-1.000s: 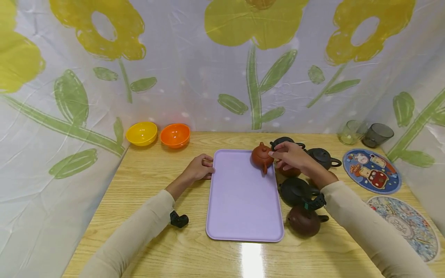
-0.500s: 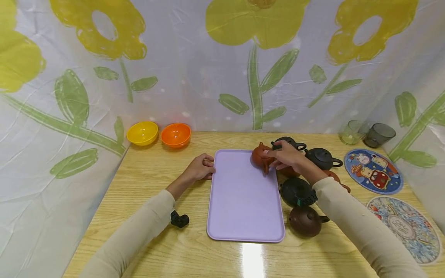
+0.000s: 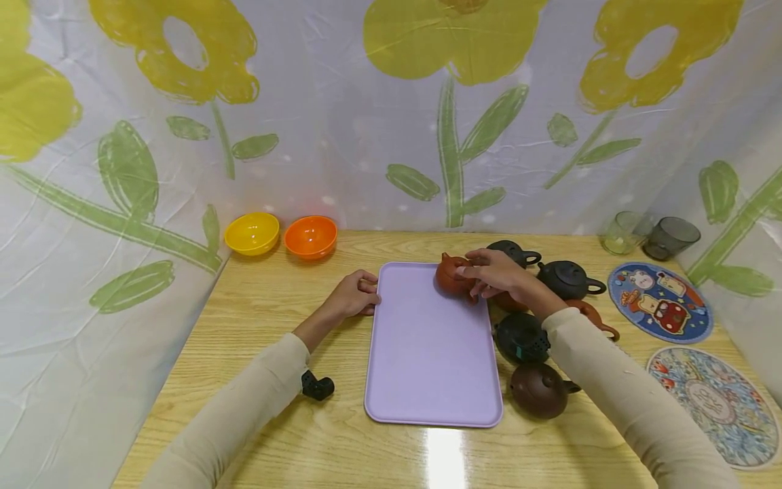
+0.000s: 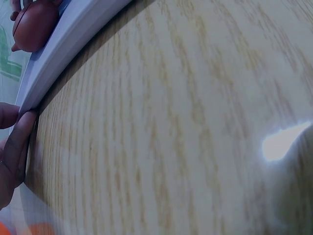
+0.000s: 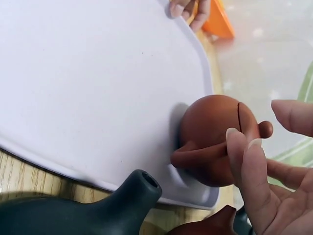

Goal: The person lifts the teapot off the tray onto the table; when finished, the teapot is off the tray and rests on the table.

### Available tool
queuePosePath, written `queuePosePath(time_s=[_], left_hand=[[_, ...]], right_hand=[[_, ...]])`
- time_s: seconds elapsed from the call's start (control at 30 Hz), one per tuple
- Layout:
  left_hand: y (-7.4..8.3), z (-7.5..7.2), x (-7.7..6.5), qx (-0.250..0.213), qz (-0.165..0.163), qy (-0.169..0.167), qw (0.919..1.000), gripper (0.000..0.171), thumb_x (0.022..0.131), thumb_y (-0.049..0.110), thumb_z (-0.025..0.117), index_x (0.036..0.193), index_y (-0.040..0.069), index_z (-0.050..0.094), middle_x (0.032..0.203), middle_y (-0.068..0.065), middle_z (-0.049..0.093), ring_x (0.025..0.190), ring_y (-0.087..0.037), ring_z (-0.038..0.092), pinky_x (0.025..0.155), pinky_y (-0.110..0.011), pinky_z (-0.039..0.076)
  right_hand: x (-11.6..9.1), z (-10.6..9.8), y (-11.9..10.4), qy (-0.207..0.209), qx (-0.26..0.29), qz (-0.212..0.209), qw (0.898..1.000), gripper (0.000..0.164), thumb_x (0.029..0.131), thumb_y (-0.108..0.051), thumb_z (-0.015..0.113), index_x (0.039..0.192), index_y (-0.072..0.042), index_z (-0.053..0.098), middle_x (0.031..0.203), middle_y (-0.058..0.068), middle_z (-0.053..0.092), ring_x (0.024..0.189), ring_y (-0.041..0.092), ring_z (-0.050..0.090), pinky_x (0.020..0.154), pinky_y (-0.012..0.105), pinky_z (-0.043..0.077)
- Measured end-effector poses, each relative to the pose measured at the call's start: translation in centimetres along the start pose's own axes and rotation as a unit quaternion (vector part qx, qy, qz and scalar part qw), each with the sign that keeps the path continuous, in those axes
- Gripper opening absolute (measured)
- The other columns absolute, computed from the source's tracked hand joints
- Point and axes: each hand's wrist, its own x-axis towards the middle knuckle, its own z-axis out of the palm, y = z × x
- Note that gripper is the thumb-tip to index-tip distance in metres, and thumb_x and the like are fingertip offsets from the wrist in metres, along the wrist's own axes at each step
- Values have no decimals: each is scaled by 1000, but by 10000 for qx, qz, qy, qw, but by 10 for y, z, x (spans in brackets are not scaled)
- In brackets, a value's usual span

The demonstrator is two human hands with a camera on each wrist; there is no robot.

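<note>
My left hand [image 3: 353, 295] pinches the left rim of a lilac tray [image 3: 427, 360] near its far end, with fingers on both sides of the edge in the left wrist view. A small reddish-brown clay teapot [image 3: 449, 277] stands upright in the tray's far right corner, its spout pointing away and to the left. My right hand [image 3: 497, 273] is beside it. Seen from the right wrist, two fingertips [image 5: 253, 147] touch the teapot's handle [image 5: 200, 155], while another digit stays apart from the lid knob [image 5: 265, 129].
Several teapots crowd the tray's right side, including a black one [image 3: 519, 333] and a dark brown one [image 3: 540, 390]. A yellow bowl [image 3: 252, 234] and an orange bowl [image 3: 311, 238] stand back left. Two glasses [image 3: 671, 238] and two round mats [image 3: 661, 302] lie at right.
The reddish-brown teapot has shifted slightly left and turned, its spout swinging left and its handle right. My right hand has moved left with it. My left hand stays on the tray rim.
</note>
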Motion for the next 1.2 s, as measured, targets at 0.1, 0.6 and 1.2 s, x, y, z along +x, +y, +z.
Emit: queuePosePath(time_s=[0.1, 0.6, 1.2], left_hand=[[0, 0, 0, 12, -6, 1, 10000, 46, 90, 2, 69, 132, 3, 51, 112, -14, 56, 85, -18, 65, 71, -29, 63], [1, -1, -1, 23, -12, 10, 10000, 47, 90, 3, 69, 133, 2, 50, 112, -14, 56, 85, -18, 65, 71, -29, 63], [0, 0, 1, 55, -28, 23, 10000, 47, 89, 3, 69, 133, 3, 51, 113, -14, 56, 85, -18, 65, 70, -28, 63]], right_hand=[[-1, 0, 0, 40, -137, 21, 9999, 75, 98, -39, 63, 156, -5, 29, 152, 21, 43, 89, 20, 71, 78, 33, 62], [-13, 2, 3, 104, -849, 54, 9963, 42, 95, -34, 68, 114, 5, 67, 100, 16, 65, 76, 21, 68, 69, 30, 62], [-6, 18, 5, 87, -1064, 32, 9943, 14, 97, -11, 64, 90, 0, 64, 77, 12, 69, 62, 12, 65, 59, 28, 60]])
